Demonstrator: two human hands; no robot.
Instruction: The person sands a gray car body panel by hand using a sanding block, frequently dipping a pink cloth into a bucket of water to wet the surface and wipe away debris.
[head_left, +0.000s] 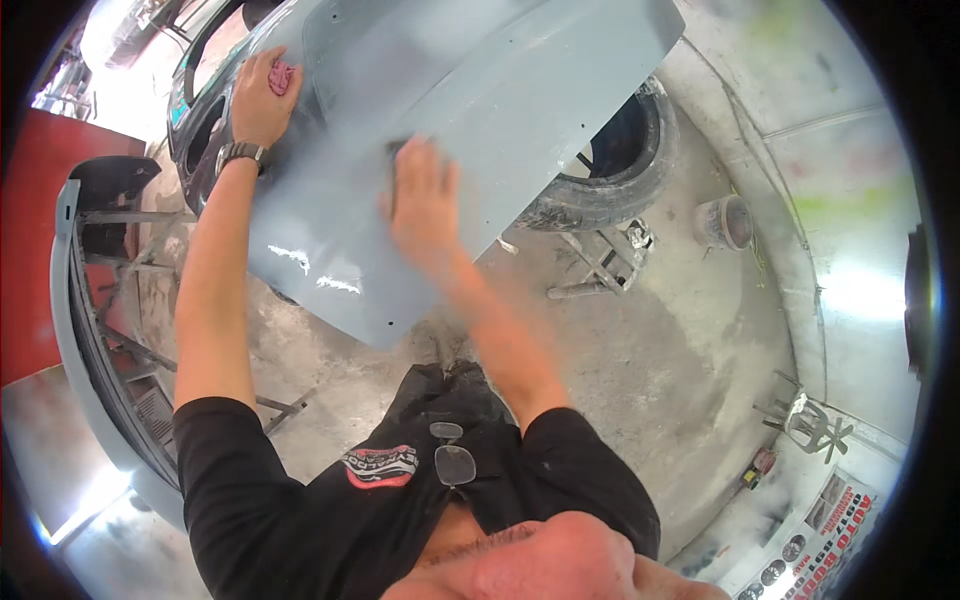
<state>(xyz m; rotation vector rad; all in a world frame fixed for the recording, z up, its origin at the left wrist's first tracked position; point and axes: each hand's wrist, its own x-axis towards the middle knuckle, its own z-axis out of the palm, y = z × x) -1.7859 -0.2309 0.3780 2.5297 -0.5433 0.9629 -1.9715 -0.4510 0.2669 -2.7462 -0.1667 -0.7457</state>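
A large grey car body panel [350, 230] fills the upper middle, with wet, shiny patches near its lower left edge. My left hand [262, 108] rests at the panel's upper left side, its fingers closed round a crumpled pink cloth [281, 77]. A watch sits on that wrist. Farther right, my right hand [425, 200] lies on the middle of the panel, smeared by motion. A dark flat pad [394, 152] shows at the left edge of its fingers; most of it is hidden under the hand.
A tyre [610, 190] lies beneath the panel's right edge, near a metal stand [603, 270]. A dirty bucket [724, 222] stands by the right wall. Another grey curved car part [72, 290] leans on a metal rack at left. A small metal stand [805, 420] is at lower right.
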